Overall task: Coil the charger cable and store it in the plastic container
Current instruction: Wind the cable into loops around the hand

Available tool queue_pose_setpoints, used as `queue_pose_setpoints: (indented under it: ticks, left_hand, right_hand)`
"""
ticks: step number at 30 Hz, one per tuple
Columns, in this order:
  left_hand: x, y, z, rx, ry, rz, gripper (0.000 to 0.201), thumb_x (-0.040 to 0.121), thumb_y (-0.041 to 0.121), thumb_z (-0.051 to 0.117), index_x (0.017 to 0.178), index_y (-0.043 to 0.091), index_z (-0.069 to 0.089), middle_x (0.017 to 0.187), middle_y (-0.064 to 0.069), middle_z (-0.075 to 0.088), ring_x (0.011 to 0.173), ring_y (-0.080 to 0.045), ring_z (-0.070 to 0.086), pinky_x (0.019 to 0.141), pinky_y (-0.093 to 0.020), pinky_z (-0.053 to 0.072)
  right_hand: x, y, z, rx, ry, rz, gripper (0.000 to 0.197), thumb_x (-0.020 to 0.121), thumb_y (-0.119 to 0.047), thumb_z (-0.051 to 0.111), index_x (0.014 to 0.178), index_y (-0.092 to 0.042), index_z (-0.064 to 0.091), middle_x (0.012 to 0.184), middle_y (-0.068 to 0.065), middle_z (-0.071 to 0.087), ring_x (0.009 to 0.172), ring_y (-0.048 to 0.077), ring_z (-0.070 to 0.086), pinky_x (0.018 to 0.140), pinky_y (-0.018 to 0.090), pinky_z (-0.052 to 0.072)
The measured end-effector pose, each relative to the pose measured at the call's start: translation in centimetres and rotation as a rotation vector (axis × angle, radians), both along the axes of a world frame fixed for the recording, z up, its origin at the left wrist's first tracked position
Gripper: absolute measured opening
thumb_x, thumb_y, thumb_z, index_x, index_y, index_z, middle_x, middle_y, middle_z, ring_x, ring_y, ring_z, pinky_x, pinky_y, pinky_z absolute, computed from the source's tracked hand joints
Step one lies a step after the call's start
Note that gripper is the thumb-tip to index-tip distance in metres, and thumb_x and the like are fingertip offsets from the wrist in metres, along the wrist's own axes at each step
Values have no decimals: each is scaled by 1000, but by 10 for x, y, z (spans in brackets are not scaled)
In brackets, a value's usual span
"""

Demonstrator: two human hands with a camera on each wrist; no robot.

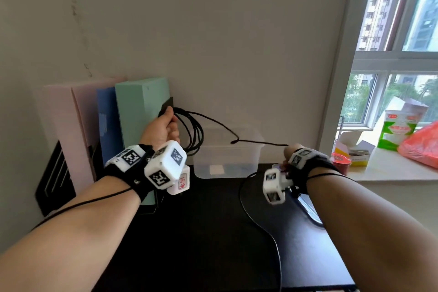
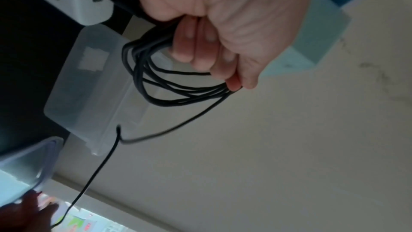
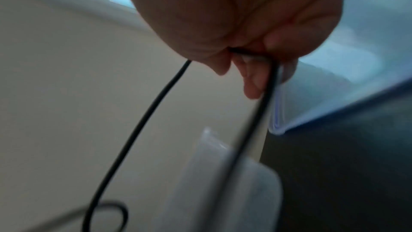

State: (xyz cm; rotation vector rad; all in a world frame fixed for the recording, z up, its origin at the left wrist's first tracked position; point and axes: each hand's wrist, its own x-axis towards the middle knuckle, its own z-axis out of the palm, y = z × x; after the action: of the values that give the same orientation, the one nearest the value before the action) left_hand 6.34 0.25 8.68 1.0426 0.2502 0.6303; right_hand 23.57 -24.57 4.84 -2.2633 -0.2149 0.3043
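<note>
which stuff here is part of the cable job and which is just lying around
In the job: charger cable, plastic container, left hand holding the coils, right hand pinching the loose end.

Lying about: foam blocks, milk carton, red bag, small boxes.

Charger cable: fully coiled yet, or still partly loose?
Partly coiled. The left hand grips several loops of the charger cable; one loose strand runs to the right hand.
</note>
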Motion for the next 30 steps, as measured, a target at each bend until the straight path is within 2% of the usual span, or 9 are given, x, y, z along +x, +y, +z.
queue_pose_setpoints:
  ticks: [3,4,6,9,12,15,18,26,30]
  left_hand:
    - [6,-11,-1,33,-17,-24,35,96,34,46,66,16,41,30,7,30,24,-3,23,31,-9,20]
    - [7,-14,-1,41,-21,-36,35,96,34,46,66,16,42,30,7,30,24,-3,23,31,-9,20]
    - [10,-17,1,62,-30,-55,37,96,34,45,65,15,42,29,7,30,24,-3,23,31,-8,19]
    - [13,-20,5,95,-51,-72,38,97,34,44,64,15,43,30,8,29,24,-3,22,32,-9,16]
    - [13,-18,10,109,-86,-94,39,97,34,43,63,15,42,30,9,28,23,-3,21,33,-9,14]
    - [11,-12,16,86,-147,-153,41,97,34,41,61,15,44,31,9,28,23,-3,21,32,-9,14]
    - [9,-9,19,70,-199,-196,43,97,35,41,59,16,45,32,9,28,24,-3,21,32,-9,15]
    - [2,-7,16,57,-236,-249,41,98,36,38,63,16,43,32,9,28,23,-3,22,29,-9,20]
    - [2,-3,18,56,-225,-195,40,96,37,41,62,16,45,33,10,28,25,-3,22,30,-10,19]
  right_hand:
    - [-14,22,-3,-389,-148,115,18,82,-18,59,99,-11,60,123,14,58,108,30,60,72,23,50]
    - [-17,31,-3,-493,-196,165,35,71,-28,70,97,-11,55,119,12,61,108,30,62,80,27,51]
    - [-27,48,0,-430,-157,301,89,49,-38,86,123,-11,45,126,8,57,114,28,58,93,35,49]
    - [-47,66,15,-140,85,479,103,70,-50,75,147,-11,19,147,8,38,134,28,38,104,38,38]
    - [-57,75,31,228,330,503,86,84,-69,37,147,-12,22,139,8,45,123,26,50,88,33,45]
    - [-52,86,36,556,347,392,61,97,-46,36,149,-20,20,154,6,30,141,29,28,94,37,37]
    - [-50,92,30,482,160,426,56,96,-16,49,147,-27,28,155,-2,28,141,20,27,107,38,25]
    - [-54,109,13,213,-383,405,34,83,-34,63,117,-29,59,135,7,48,119,24,46,105,39,39]
    - [-60,105,19,377,-327,356,27,92,-28,54,94,-6,71,76,-1,62,72,15,54,76,28,42]
